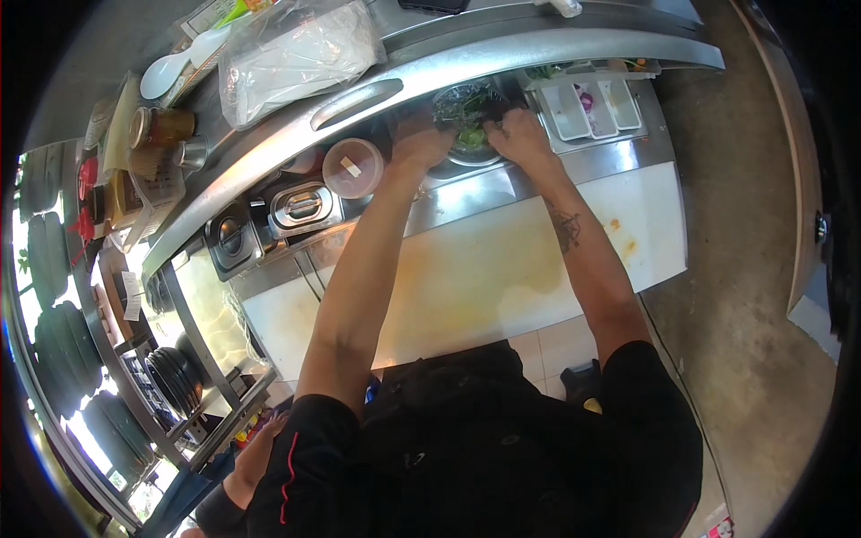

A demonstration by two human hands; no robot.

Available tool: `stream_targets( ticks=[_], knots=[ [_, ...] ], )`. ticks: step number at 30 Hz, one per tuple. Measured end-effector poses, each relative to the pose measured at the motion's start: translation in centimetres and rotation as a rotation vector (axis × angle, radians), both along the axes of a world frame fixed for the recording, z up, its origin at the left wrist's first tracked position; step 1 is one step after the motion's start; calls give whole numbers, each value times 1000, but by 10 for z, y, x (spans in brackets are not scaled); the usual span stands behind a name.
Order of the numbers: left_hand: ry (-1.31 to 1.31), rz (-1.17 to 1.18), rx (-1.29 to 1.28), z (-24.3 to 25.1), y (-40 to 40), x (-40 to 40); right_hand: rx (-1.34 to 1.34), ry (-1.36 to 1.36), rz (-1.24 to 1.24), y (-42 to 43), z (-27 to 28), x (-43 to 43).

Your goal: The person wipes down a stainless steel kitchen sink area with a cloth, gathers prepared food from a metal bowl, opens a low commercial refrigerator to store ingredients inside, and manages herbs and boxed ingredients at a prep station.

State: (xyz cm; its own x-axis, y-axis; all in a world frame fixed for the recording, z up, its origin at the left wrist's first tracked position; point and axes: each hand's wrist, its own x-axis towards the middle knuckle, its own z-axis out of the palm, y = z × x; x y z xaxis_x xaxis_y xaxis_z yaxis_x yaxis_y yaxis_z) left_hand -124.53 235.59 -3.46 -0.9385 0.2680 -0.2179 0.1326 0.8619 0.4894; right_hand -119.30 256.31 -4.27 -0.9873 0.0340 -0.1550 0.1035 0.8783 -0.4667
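Note:
Leafy greens [473, 139] sit in a round container [474, 161] set into the steel counter, with shiny clear plastic [464, 107] over and around them. My left hand [422, 144] is at the container's left side, partly in shadow, and its fingertips are hard to make out. On the opposite side, my right hand [521, 136] has its fingers curled in at the edge of the plastic and seems to pinch it. A round tub with a translucent lid [353, 168] stands just left of my left hand.
White trays [566, 111], one near chopped purple pieces, lie to the right. A long cutting board [471, 282] runs along the front. Lidded steel pans [306, 207] stand left. A curved steel hood edge [538, 50] overhangs the containers. Another person's arm [252, 464] shows at lower left.

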Motion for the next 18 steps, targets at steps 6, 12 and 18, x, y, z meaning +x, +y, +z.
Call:
stream_targets(
  ticks=[6, 12, 18],
  knots=[
    [-40, -98, 108, 3, -7, -2, -477, 111, 97, 26, 3, 2],
    [-108, -289, 96, 14, -15, -2, -593, 68, 159, 35, 10, 23],
    [-198, -392, 25, 31, -10, 0, -371, -130, -7, 30, 32, 12]
  ],
)
